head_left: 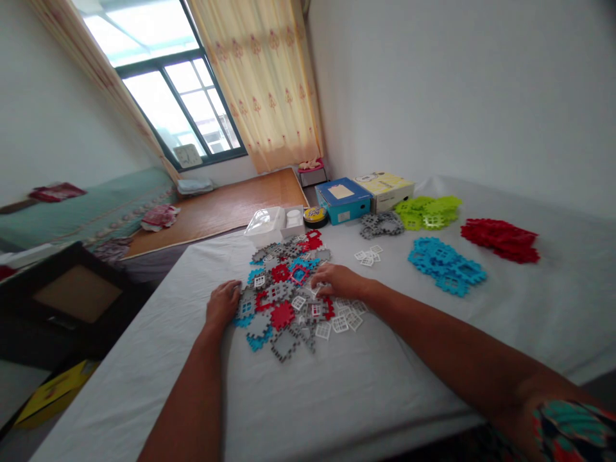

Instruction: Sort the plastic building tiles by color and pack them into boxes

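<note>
A mixed heap of interlocking plastic building pieces lies on the white-covered table, with grey pieces [285, 343], red pieces [282, 315] and blue pieces [260, 340] overlapping. My left hand [224, 304] rests palm down at the heap's left edge, fingers loosely bent and a little apart, holding nothing that shows. Over the heap's right side, my right hand [339, 281] has its fingertips and thumb bent down around a small white window piece [315, 290], partly hidden by the fingers. Several loose white window pieces [340, 323] spread below that wrist.
Sorted piles lie to the right: white windows [368, 256], grey [382, 224], lime green [428, 213], blue [447, 265] and red [499, 239]. Behind the heap stand a clear plastic box [265, 223], a round yellow-black tin [316, 217], a blue box [342, 200] and a yellow box [385, 189].
</note>
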`<state>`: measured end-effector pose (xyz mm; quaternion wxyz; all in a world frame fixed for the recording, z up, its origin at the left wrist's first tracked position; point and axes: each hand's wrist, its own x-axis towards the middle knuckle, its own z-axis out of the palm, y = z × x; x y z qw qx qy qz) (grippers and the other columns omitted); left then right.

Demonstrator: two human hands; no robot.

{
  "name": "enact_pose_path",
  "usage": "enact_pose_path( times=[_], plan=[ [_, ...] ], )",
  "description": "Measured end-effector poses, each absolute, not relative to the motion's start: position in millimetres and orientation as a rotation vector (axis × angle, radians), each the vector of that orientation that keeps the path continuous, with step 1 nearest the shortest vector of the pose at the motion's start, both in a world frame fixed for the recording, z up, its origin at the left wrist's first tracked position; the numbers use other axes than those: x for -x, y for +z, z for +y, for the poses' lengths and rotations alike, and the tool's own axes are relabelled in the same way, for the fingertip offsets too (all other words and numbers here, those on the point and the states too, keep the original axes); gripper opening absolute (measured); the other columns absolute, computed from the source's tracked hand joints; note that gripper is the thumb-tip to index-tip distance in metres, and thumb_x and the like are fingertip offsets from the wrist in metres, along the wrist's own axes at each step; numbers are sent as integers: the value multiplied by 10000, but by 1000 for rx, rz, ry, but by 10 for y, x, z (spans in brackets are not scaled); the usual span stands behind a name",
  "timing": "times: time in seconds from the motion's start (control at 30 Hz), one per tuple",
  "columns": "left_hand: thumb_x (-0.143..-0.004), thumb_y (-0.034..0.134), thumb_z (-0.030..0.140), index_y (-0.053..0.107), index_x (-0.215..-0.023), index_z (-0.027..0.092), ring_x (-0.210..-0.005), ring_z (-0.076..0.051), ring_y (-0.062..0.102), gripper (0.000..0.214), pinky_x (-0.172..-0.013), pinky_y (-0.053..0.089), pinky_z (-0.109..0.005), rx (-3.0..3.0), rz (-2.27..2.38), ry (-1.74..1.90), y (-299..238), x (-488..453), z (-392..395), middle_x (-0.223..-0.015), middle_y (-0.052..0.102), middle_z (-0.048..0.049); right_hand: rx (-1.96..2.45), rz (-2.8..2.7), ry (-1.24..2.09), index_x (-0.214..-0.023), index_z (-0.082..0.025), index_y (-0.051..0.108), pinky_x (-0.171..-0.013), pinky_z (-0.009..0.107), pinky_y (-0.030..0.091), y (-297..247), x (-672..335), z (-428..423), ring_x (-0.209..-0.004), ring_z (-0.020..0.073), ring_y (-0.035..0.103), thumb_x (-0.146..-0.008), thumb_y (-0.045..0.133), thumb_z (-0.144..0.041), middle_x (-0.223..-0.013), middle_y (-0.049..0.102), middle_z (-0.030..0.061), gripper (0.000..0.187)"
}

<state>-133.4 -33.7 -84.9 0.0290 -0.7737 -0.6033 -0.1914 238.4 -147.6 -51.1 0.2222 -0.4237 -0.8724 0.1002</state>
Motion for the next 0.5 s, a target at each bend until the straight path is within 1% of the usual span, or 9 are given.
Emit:
enact_pose_path(
  times=[0.03, 0.1, 0.17, 0.23, 0.3, 0.37, 0.43, 0.5],
  plan=[
    [-881, 416, 302, 660, -1148, 225, -1153, -223, 568, 369, -1020, 443, -380, 2387, -1860, -593, -843, 1333, -341, -1247, 637, -55, 1168, -2386, 306, -959, -204, 730, -806, 276, 460, -510, -2390, -1475, -907, 183, 621, -815, 704, -317, -959, 698, 69, 185],
    [-875, 422, 302, 665, -1140, 230, -1148, -222, 571, 367, -1018, 444, -377, 2388, -1863, -599, -829, 1327, -348, -1238, 643, -50, 1141, -2350, 328, -936, -210, 738, -852, 280, 448, -515, -2394, -1466, -913, 174, 629, -853, 661, -310, -946, 712, 64, 151],
    [-869, 428, 304, 672, -1128, 238, -1142, -221, 576, 362, -1013, 448, -373, 2387, -1870, -606, -810, 1318, -358, -1225, 651, -42, 1118, -2336, 307, -937, -215, 737, -920, 296, 421, -510, -2402, -1450, -954, 170, 625, -904, 592, -312, -960, 719, 61, 177],
    [-859, 439, 309, 679, -1113, 244, -1130, -220, 584, 355, -1000, 458, -361, 2381, -1879, -613, -788, 1304, -371, -1213, 658, -36, 1172, -2314, 268, -945, -206, 729, -933, 299, 414, -478, -2439, -1430, -966, 170, 620, -939, 530, -314, -973, 716, 67, 227],
    [-847, 452, 308, 686, -1096, 248, -1113, -217, 593, 346, -982, 470, -347, 2372, -1884, -622, -767, 1289, -387, -1203, 664, -31, 1339, -2209, 215, -996, -192, 712, -907, 285, 423, -422, -2530, -1408, -974, 171, 617, -954, 489, -300, -1016, 709, 81, 251],
    [-840, 459, 303, 691, -1081, 249, -1102, -216, 599, 339, -972, 477, -343, 2372, -1884, -626, -751, 1276, -401, -1195, 668, -29, 1579, -2027, 162, -1088, -184, 675, -867, 270, 434, -364, -2681, -1389, -972, 173, 622, -952, 472, -279, -1065, 700, 90, 262],
    [-839, 459, 300, 692, -1076, 247, -1103, -219, 599, 336, -975, 476, -352, 2376, -1880, -630, -741, 1268, -411, -1187, 672, -30, 1831, -1875, 131, -1155, -194, 639, -822, 270, 440, -333, -2866, -1375, -957, 182, 631, -940, 470, -271, -1077, 701, 87, 284],
    [-837, 463, 298, 693, -1075, 249, -1107, -222, 596, 334, -979, 474, -360, 2376, -1882, -635, -737, 1265, -415, -1180, 674, -32, 2040, -1831, 140, -1148, -218, 643, -785, 276, 441, -339, -3048, -1368, -959, 193, 632, -924, 476, -278, -1080, 703, 80, 286]
  ],
)
